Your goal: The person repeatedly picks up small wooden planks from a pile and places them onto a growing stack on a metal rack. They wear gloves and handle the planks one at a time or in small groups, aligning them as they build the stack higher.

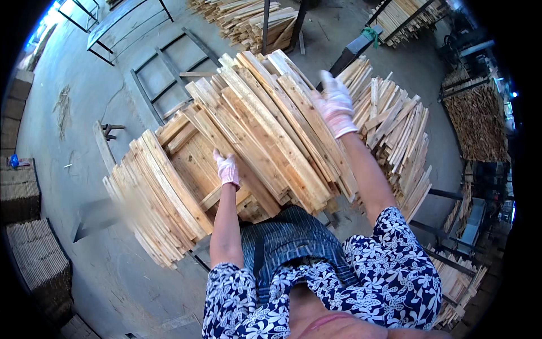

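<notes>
"Where is your gloved left hand [228, 170]?"

"It is at the left side of the long wooden boards [265, 135], which lie heaped right in front of you. Your thumb sticks up. The other fingers are hard to see, so I can't tell if you grip a board."

"And your gloved right hand [337, 107]?"

"It is up by the right side of those same boards. It is open and a bit blurry. I can't tell if it touches the wood."

"What is close by?"

"Left of your left hand is a gap, with flat boards [195, 158] lower down in it. Past that is a row of narrow boards [160, 198]. On your right is a messy pile of sticks [395, 133]."

"And farther out?"

"A dark metal frame [171, 69] lies on the gray floor [107, 294]. Stacks of thin slats [36, 246] stand far to your left."
</notes>
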The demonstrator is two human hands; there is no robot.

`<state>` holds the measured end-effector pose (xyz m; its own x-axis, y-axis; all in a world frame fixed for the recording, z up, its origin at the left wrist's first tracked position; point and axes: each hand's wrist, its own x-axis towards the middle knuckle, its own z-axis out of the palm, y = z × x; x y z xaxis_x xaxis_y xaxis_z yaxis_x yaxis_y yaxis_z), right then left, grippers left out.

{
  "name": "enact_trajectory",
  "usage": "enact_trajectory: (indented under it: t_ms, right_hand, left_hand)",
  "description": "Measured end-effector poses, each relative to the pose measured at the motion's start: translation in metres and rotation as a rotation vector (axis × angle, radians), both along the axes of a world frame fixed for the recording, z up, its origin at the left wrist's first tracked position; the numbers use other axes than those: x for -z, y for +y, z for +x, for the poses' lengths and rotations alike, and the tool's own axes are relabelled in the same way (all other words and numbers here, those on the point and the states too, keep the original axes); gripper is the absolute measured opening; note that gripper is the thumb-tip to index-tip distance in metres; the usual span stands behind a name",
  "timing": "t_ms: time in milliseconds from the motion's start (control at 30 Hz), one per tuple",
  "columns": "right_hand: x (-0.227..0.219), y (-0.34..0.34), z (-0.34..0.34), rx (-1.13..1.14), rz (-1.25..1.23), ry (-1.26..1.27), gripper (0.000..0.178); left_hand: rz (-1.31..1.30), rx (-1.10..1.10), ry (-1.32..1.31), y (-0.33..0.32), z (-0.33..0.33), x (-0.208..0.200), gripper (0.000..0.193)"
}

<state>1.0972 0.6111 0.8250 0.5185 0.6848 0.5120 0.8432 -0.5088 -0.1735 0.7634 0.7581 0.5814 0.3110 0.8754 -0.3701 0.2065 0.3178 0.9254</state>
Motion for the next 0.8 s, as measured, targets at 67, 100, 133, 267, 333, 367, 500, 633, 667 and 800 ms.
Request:
enact_trajectory:
  t_ms: [67,100,133,267,333,367,500,633,667,800]
  right_hand:
    - [0.043,-0.036,0.025,0.346,-0.295,0.643,0.062]
    - [0.066,-0.055,0.031,0.218,-0.284,0.891,0.065]
    - [0.093,-0.063,0.036,0.077,-0.391,0.793,0.067]
    - [0.130,-0.074,0.028,0.328,-0.329,0.800,0.058]
    - [0.104,-0.068,0.023,0.272,-0.221,0.681,0.055]
    - [0.087,-0.061,0.017,0.211,-0.145,0.541,0.051]
    - [0.036,-0.041,-0.032,-0.128,-0.356,0.230,0.045]
    - [0.029,-0.034,-0.068,0.125,-0.470,0.283,0.048]
    - [0.031,-0.035,-0.073,0.278,-0.468,0.325,0.050]
    - [0.038,-0.039,-0.074,0.220,-0.667,0.061,0.048]
  left_hand:
    - [-0.272,-0.048,0.226,-0.010,-0.021,0.010,0.080]
    - [-0.252,-0.100,0.110,-0.011,-0.023,0.012,0.080]
    - [-0.330,-0.161,0.055,-0.013,-0.027,0.013,0.081]
    - [-0.181,-0.063,0.081,-0.016,-0.020,-0.016,0.081]
    - [-0.086,-0.082,0.103,-0.018,-0.020,-0.045,0.075]
    - [-0.037,-0.090,0.051,-0.018,-0.020,-0.059,0.072]
    - [-0.107,-0.036,-0.033,0.020,-0.061,-0.099,0.061]
    - [-0.159,-0.053,0.080,0.063,-0.108,-0.088,0.073]
    - [-0.127,0.053,0.297,0.064,-0.115,-0.081,0.077]
    - [0.105,-0.127,0.724,0.028,-0.109,-0.060,0.096]
